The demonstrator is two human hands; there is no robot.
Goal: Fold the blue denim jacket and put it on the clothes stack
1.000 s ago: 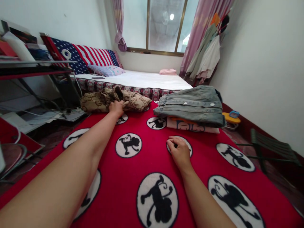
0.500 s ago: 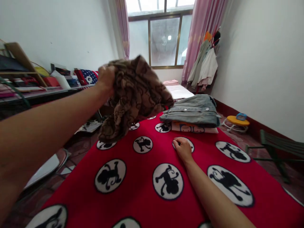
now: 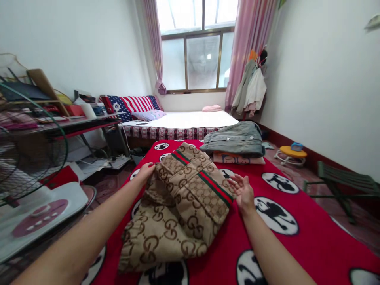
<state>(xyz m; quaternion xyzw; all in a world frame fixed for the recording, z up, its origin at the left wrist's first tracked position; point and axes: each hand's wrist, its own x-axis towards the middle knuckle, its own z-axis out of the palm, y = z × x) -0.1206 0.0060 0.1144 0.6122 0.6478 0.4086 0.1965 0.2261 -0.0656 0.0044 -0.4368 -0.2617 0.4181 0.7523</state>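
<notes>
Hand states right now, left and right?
Left hand: touching the edge of the tan logo-print garment; grip cannot be told.
Right hand: open, palm up, holding nothing.

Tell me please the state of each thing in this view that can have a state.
Left hand: resting on the garment's edge.
Right hand: open, palm up, beside the garment.
Beige logo-print garment: lying flat on the blanket.
Red monkey-print blanket: spread out.
Denim jacket: folded, on another folded garment.
Pink curtain: drawn aside from the window.
</notes>
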